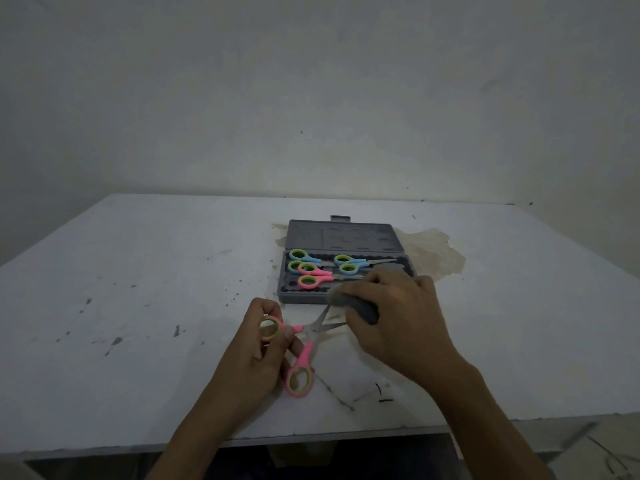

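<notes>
Your left grip [258,344] pinches the pink scissors [306,353] by one loop, low over the bench [138,306] before the case [346,233]. Your right grip [398,320] clasps a grey block [360,306] against the spread blades. The scissors look light, stiff and sharp, so hold them by the plastic loops.

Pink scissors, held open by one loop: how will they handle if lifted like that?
Likely stiff but hinged: the pink scissors are splayed open, so the free handle would probably swing about the pivot. Probably light, given the thin blades and what look like plastic loops. Flat in shape, so if pushed on the table they should slide rather than roll.
</notes>
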